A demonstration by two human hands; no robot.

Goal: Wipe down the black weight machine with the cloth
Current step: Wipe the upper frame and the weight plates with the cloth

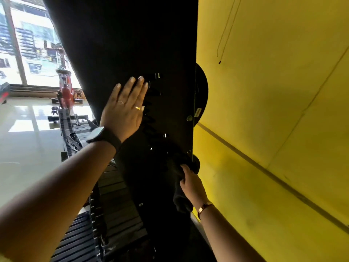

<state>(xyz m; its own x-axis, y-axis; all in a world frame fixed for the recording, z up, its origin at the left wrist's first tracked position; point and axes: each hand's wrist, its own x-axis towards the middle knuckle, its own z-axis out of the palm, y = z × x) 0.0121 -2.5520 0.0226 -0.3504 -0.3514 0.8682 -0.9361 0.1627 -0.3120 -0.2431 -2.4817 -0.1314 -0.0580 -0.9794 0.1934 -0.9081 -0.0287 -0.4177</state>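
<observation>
Down the centre of the view, from twelve to six o'clock, stands the tall black flat-panelled metal weight machine [120, 44], its right edge close against a smooth yellow painted wall [273, 110] with a narrow gap between. At five o'clock the right hand [191, 183] is closed around a dark soft bunched cloth [179, 193], pressed near that edge beside what seems a round black disc [202, 91]. At ten o'clock the left hand [125, 108] lies flat and spread on the panel. A glossy pale floor [28, 148] opens leftward.
</observation>
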